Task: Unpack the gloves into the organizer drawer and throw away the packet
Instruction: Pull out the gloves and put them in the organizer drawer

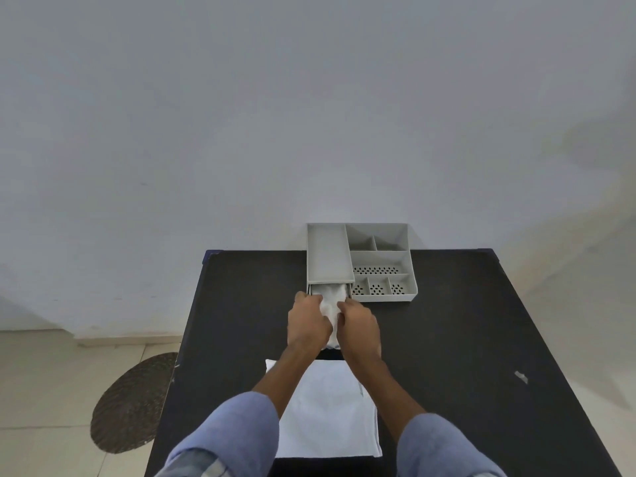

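A grey organizer stands at the far edge of the black table. Its drawer on the left side is pulled out toward me. White gloves lie bunched in the drawer and spill over its front. My left hand and my right hand both grip the glove bundle from either side, just in front of the drawer. A flat white packet lies on the table near me, partly hidden under my forearms.
The organizer's right side has several open compartments, some with perforated floors. A small pale scrap lies on the table at the right. A dark woven round mat sits on the tiled floor left of the table. A plain wall rises behind.
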